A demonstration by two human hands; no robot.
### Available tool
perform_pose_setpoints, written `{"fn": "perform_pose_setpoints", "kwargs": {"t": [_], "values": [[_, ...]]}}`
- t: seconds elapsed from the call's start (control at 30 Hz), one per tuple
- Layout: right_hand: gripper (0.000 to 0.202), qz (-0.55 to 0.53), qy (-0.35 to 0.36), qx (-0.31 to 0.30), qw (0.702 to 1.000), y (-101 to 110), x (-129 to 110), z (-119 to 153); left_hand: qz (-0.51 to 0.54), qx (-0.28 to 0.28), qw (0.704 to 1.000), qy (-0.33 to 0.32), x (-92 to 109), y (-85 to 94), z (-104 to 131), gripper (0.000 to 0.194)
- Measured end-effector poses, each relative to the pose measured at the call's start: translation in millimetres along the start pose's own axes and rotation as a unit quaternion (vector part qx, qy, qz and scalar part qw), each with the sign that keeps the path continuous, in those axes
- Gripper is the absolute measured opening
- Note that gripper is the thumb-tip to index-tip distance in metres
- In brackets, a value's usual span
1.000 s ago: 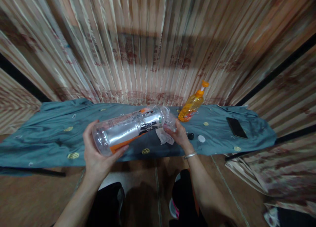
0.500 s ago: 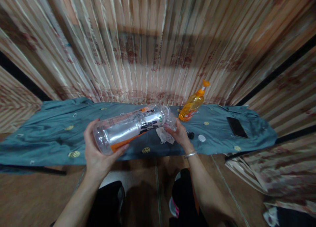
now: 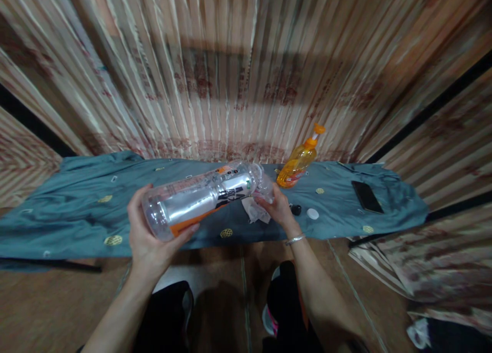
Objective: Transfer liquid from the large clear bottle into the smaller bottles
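Note:
A large clear plastic bottle (image 3: pixel 200 202) with a silver and orange label is held tilted above the cloth, its base toward the left. My left hand (image 3: pixel 154 240) wraps around the base end, thumb along the near side. At the bottle's right end, my right hand (image 3: pixel 277 207) is closed on a clear plastic piece (image 3: pixel 263 185); whether it is part of the bottle or separate I cannot tell. Below that hand lies a crumpled white tissue-like piece (image 3: pixel 254 212). A small black object (image 3: pixel 295 209) and a white round disc (image 3: pixel 312 213) lie to its right.
A teal patterned cloth (image 3: pixel 88 214) covers the narrow table. Behind the right hand stands a yellow pump bottle (image 3: pixel 298 163) with an orange top. A black phone-like slab (image 3: pixel 367 196) lies at the right. A striped curtain (image 3: pixel 230 86) hangs behind, with dark poles (image 3: pixel 442 107) at the sides.
Both hands keep their hold, and the bottle stays tilted in almost the same place. The whole view has shifted very slightly.

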State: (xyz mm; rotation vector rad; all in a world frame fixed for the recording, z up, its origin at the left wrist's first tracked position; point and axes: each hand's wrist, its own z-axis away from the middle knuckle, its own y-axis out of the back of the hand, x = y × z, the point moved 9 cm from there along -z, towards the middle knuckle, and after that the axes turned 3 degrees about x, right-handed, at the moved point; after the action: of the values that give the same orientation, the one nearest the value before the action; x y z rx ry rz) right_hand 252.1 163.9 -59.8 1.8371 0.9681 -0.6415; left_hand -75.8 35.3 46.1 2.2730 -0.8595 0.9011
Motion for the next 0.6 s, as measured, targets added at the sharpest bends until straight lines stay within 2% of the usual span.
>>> {"fn": "perform_pose_setpoints", "kwargs": {"t": [0.23, 0.43, 0.6], "values": [[0.049, 0.0, 0.003, 0.004, 1.0, 0.4, 0.8, 0.8, -0.001, 0.005, 1.0, -0.001, 1.7, 0.7, -0.6, 0.095], [0.048, -0.001, -0.001, 0.006, 1.0, 0.1, 0.5, 0.7, -0.004, 0.02, 1.0, -0.005, 2.4, 1.9, -2.1, 0.106], [0.049, 0.003, 0.002, 0.004, 1.0, 0.5, -0.8, 0.4, -0.003, -0.001, 1.0, 0.001, 2.8, -0.2, -1.4, 0.096]]}}
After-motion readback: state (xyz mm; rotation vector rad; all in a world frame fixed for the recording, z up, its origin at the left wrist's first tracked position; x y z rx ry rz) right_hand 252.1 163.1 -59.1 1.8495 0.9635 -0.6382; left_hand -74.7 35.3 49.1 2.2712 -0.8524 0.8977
